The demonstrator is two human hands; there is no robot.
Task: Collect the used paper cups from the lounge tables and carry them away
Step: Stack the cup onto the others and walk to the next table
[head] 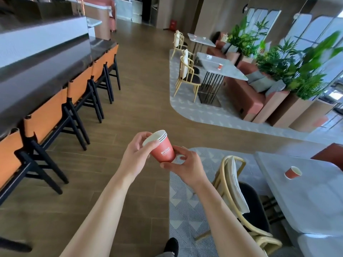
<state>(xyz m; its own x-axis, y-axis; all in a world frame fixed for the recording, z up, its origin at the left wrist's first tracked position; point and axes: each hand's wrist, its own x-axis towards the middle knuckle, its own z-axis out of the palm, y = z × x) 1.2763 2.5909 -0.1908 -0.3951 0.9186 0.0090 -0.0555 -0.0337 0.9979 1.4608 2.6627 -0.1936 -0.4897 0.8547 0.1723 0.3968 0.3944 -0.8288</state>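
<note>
Lounge floor below: left hand (138, 153) and right hand (182, 164), arms outstretched, fingers gripping nested cups (161, 147).

White lettering runs down the side of the nested stack of coral-red paper cups (163, 151) — the top line reads "Hilton". A smaller line sits beneath it, too blurred to make out — nothing else here is legible.

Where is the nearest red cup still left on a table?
Lower right of the head view: a lone red cup stands on the grey table, beside the yellow-framed chair, right of both hands.
</note>
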